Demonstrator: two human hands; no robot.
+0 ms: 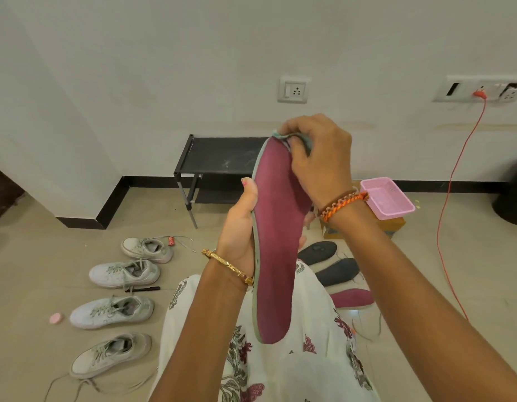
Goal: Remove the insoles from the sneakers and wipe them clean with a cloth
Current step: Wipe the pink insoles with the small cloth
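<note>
While the left hand [241,227] grips the maroon insole [276,245] mid-length and the right hand [318,158] pinches a cloth [305,142] at its toe, the insole looks light and bendy, best supported there.

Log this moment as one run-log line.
left hand: grips maroon foam insole upright | right hand: presses pale green cloth on its top end | three insoles on floor

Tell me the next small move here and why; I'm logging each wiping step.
Probably draw the cloth down the maroon insole toward its lower end. The right hand pinches the cloth at the insole's top tip, while the left hand holds its edge upright, so the whole maroon face below lies uncovered.
</note>
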